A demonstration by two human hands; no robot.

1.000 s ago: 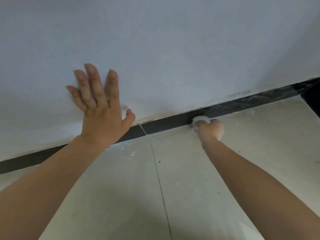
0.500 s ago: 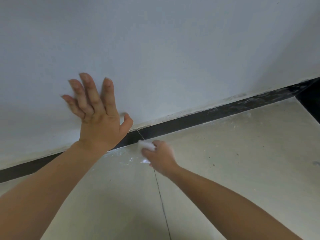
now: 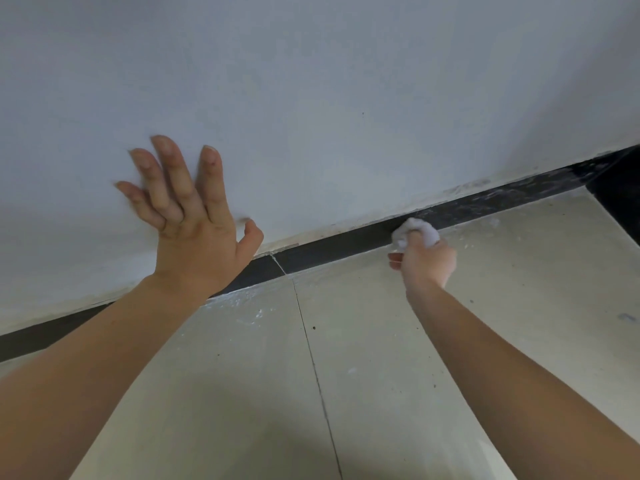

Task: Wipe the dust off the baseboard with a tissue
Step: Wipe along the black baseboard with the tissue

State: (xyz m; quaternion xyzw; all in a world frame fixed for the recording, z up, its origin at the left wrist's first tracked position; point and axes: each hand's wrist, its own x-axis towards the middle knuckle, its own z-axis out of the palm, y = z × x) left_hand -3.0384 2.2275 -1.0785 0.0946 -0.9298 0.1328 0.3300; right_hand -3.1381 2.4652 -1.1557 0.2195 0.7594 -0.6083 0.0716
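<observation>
a pale wall (image 3: 346,81) meets beige floor tiles (image 3: 519,289) at a dark baseboard (image 3: 329,249), its far right end dusty. left hand (image 3: 197,233) lies flat on the wall, fingers spread. right hand (image 3: 427,263) grips a crumpled tissue (image 3: 415,232) against the baseboard; its fingertips are hidden.

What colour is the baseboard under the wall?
The baseboard is black, with pale dust streaks toward its right end; the head view shows it.

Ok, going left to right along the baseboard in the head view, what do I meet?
First the left hand → baseboard joint → tissue, gripped by the right hand → dusty baseboard stretch, not yet wiped.
</observation>
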